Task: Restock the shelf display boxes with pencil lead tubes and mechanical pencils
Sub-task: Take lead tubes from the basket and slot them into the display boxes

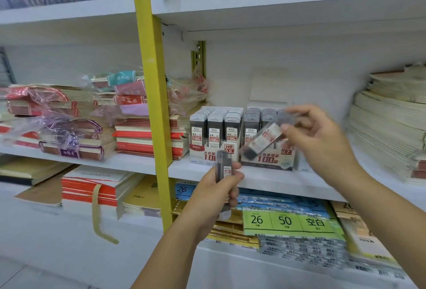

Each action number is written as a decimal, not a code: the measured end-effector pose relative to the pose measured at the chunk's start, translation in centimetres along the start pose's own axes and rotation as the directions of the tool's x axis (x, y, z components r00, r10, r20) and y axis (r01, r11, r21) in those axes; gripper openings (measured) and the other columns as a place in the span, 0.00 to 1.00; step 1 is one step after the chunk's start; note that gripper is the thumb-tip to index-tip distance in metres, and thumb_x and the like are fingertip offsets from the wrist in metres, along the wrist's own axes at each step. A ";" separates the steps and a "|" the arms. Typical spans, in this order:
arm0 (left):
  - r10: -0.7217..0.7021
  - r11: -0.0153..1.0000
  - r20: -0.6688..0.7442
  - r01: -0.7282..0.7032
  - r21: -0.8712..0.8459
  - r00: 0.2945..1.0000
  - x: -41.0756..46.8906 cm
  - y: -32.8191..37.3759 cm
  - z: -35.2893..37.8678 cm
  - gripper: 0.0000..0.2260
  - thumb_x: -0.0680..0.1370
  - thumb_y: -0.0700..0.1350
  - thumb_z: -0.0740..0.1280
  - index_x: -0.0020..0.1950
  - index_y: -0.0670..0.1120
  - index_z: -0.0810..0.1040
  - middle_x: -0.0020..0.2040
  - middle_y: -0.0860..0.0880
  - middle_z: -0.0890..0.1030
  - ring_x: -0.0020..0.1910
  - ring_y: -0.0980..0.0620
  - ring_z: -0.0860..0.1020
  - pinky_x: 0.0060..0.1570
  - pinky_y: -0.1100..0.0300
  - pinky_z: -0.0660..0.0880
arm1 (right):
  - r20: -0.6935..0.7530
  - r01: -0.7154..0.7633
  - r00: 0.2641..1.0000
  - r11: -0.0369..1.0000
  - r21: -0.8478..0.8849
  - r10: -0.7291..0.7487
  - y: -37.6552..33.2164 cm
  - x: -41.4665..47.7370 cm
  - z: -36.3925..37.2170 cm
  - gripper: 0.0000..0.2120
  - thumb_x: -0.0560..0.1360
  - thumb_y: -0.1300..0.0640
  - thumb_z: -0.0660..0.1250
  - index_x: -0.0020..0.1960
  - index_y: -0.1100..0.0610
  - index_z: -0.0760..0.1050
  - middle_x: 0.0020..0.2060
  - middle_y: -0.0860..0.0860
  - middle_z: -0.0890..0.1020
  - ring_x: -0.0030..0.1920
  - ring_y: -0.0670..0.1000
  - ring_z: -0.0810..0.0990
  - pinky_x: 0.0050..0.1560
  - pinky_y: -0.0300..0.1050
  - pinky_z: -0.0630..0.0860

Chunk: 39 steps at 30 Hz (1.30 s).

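Two white display boxes stand side by side on the middle shelf: the 0.5 HB box (pixel 208 151) on the left, full of grey lead tubes, and the 0.7 box (pixel 272 160) on the right. My right hand (pixel 318 141) holds a grey lead tube (pixel 262 142) tilted in front of the 0.7 box; it is blurred. My left hand (pixel 219 194) grips several lead tubes (pixel 223 166) upright, below and in front of the 0.5 box.
A yellow upright post (pixel 154 104) divides the shelves left of the boxes. Stacks of notebooks (pixel 147 134) lie to the left and cream notebooks (pixel 389 127) to the right. Blue and green paper packs (pixel 285 222) fill the shelf below.
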<state>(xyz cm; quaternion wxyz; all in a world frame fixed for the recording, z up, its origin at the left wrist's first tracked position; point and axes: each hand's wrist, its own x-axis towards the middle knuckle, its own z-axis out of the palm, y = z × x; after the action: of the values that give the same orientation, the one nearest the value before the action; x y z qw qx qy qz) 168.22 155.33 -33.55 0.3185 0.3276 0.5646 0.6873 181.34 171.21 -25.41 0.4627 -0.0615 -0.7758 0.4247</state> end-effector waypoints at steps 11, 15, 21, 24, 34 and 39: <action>0.118 0.989 0.046 -0.113 -0.095 0.992 0.2 0.6 -1.6 0.11 0.84 0.44 0.62 0.67 0.50 0.72 0.55 0.50 0.86 0.54 0.51 0.85 0.48 0.59 0.82 | 0.130 0.224 0.974 0.834 -0.504 -0.183 -1.5 7.0 1.8 0.13 0.77 0.57 0.66 0.52 0.42 0.66 0.45 0.40 0.80 0.44 0.38 0.78 0.42 0.34 0.72; 0.113 0.987 0.045 -0.107 -0.116 0.993 0.3 0.6 -1.9 0.11 0.84 0.44 0.62 0.67 0.50 0.73 0.56 0.51 0.86 0.55 0.51 0.85 0.48 0.57 0.83 | 0.165 0.197 0.978 0.837 -0.510 -0.129 -1.3 7.3 2.0 0.13 0.76 0.57 0.67 0.50 0.41 0.67 0.44 0.39 0.79 0.45 0.39 0.78 0.43 0.35 0.72; 0.118 0.977 0.002 -0.115 -0.181 0.993 0.5 0.5 -2.0 0.11 0.83 0.43 0.64 0.65 0.47 0.75 0.55 0.48 0.87 0.54 0.48 0.85 0.45 0.57 0.83 | 0.231 0.200 0.971 0.748 -0.633 -0.063 0.8 6.2 3.2 0.10 0.74 0.55 0.70 0.52 0.44 0.74 0.47 0.41 0.72 0.46 0.42 0.73 0.46 0.37 0.71; 0.122 0.975 -0.002 -0.120 -0.189 0.993 0.4 0.6 -1.9 0.11 0.82 0.43 0.65 0.65 0.46 0.76 0.54 0.47 0.87 0.53 0.49 0.85 0.44 0.58 0.83 | 0.190 0.190 0.979 0.652 -0.734 -0.071 1.2 5.4 3.2 0.14 0.75 0.54 0.70 0.60 0.48 0.77 0.48 0.46 0.69 0.51 0.48 0.69 0.52 0.47 0.74; 0.083 0.991 0.190 -0.061 -0.118 0.978 -0.4 0.1 -0.1 0.12 0.81 0.46 0.68 0.64 0.49 0.77 0.57 0.45 0.86 0.58 0.45 0.84 0.49 0.55 0.83 | 0.324 -0.091 0.933 0.975 -0.204 0.155 1.2 -1.9 4.1 0.10 0.76 0.52 0.69 0.54 0.39 0.79 0.46 0.39 0.82 0.45 0.35 0.77 0.43 0.28 0.72; 0.016 0.995 0.245 0.008 -0.099 0.969 -0.5 -0.6 -0.5 0.15 0.78 0.43 0.72 0.64 0.49 0.78 0.59 0.45 0.85 0.59 0.45 0.83 0.50 0.55 0.83 | 0.141 -0.232 0.965 0.971 0.053 0.223 1.8 -1.6 2.5 0.07 0.78 0.60 0.67 0.53 0.50 0.78 0.37 0.44 0.84 0.34 0.42 0.80 0.35 0.33 0.74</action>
<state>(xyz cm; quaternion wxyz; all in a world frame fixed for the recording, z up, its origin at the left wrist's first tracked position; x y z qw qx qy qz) 168.14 154.72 -34.31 0.4006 0.3952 0.4853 0.6692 179.76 170.04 -28.27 0.3595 -0.1052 -0.7777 0.5048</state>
